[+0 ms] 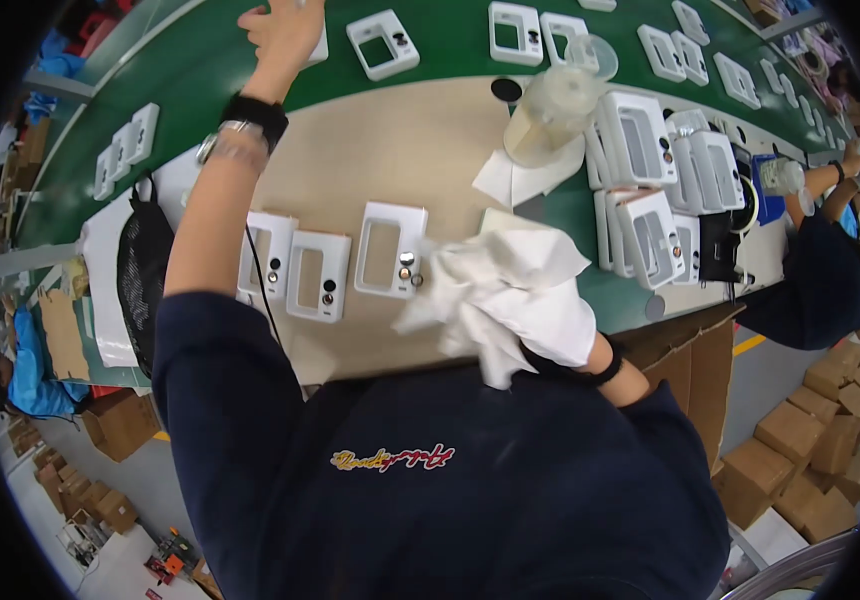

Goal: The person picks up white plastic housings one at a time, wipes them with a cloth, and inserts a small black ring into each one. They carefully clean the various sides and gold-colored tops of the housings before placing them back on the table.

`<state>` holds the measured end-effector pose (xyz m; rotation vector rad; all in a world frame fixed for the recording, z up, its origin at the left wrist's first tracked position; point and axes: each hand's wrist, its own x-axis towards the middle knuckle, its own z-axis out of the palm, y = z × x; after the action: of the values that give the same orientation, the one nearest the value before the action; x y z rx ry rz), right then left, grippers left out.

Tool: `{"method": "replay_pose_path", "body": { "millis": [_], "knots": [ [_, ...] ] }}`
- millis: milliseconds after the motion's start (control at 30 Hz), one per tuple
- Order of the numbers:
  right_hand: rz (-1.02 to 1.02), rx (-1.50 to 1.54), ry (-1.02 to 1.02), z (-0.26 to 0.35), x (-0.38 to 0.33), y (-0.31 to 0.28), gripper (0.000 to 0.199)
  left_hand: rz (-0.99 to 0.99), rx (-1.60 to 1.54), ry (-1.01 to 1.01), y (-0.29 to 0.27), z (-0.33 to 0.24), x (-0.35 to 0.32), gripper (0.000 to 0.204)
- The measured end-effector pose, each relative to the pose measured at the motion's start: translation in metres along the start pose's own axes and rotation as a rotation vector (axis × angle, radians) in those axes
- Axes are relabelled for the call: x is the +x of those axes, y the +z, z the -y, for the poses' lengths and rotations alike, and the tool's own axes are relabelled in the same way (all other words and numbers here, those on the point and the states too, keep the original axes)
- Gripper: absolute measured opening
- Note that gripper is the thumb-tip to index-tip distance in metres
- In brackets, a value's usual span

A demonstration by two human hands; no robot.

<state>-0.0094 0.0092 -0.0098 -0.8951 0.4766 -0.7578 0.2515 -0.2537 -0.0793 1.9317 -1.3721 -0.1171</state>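
At the far left, my left hand (288, 38) reaches over the green belt, its visible fingers apart and its tips cut off by the upper edge. Just right of it lies a white plastic housing (318, 48), partly hidden; I cannot tell whether they touch. Close to my body, my right hand holds a crumpled white cloth (510, 285) that drapes over and hides its fingers. Left of the cloth, three white rectangular housings lie on the beige work surface: one (415, 225) nearest it, another (340, 275) in the middle, and a third (284, 232) partly behind my forearm.
A clear plastic jug (540, 125) stands on white paper. Right of it are stacked white housings (640, 140). More housings (385, 50) line the green belt (450, 70). A black mesh bag (145, 270) lies left. A co-worker's arm (830, 180) is at right, above cardboard boxes (790, 430).
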Motion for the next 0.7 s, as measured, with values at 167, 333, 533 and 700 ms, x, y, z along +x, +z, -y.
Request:
{"method": "replay_pose_path", "body": {
  "millis": [167,333,533,700],
  "knots": [
    [-0.358,-0.356,-0.034,0.012,-0.027,-0.016,0.035,0.130,0.094,-0.094,0.058,0.008,0.028,0.076],
    [-0.320,-0.357,-0.330,0.013,-0.040,-0.042,0.038,0.305,0.493,0.408,0.056,-0.006,-0.003,0.065],
    [-0.175,0.249,-0.458,0.024,-0.039,-0.024,0.065,0.356,-0.030,0.475,0.028,-0.047,-0.048,0.036],
    [-1.233,-1.573,-0.560,0.015,-0.076,-0.047,0.046,0.547,-0.768,0.180,-0.072,-0.110,-0.133,0.024]
  ]
}}
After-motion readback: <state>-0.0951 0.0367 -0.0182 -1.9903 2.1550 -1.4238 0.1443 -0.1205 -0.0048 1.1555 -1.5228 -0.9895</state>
